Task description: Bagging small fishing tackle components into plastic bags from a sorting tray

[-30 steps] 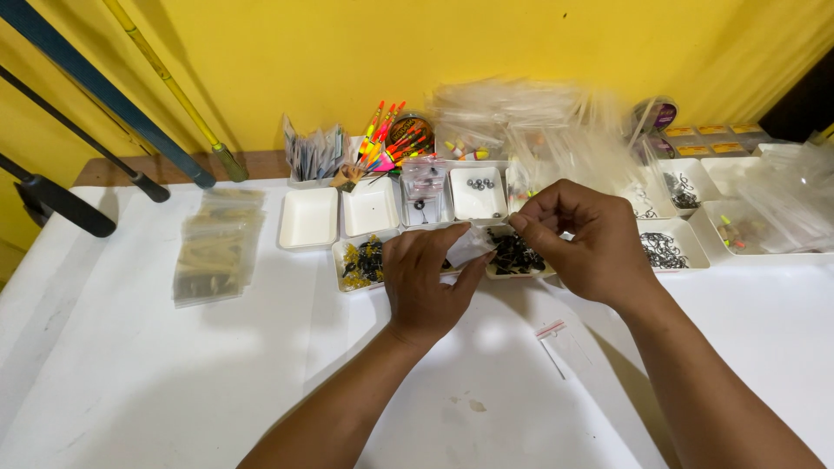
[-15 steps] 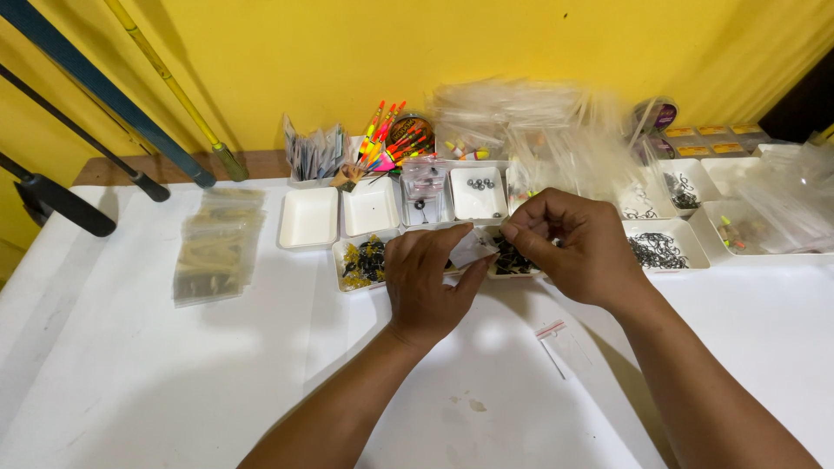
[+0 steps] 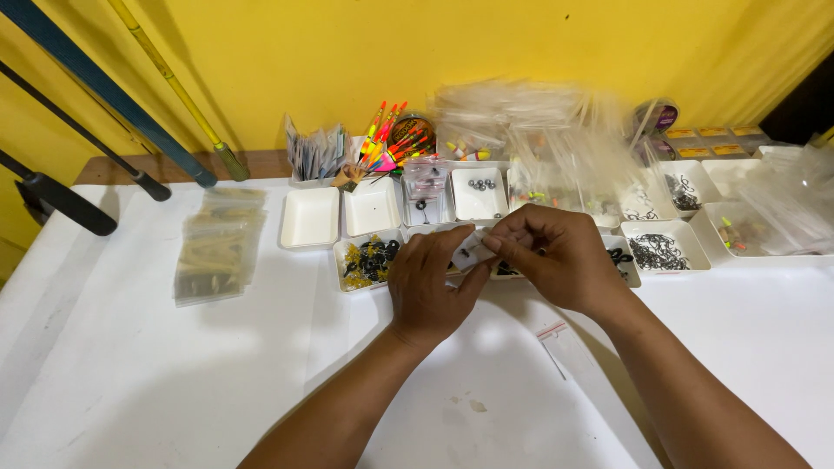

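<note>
Dark rods (image 3: 82, 130) lean against the yellow wall and a stack of clear packets (image 3: 215, 247) lies flat at the left of the white counter (image 3: 130, 382), out of the working space. At centre, the left hand (image 3: 430, 287) and right hand (image 3: 560, 260) meet just above the small white trays (image 3: 365, 260), each grip pinched on a little clear bag (image 3: 473, 252) held up between the fingertips, seemingly to work its mouth. To the right, trays of dark hooks (image 3: 658, 252) sit within easy reach.

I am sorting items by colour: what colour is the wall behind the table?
The wall is plain bright yellow, seen in the head view, the only one.
</note>
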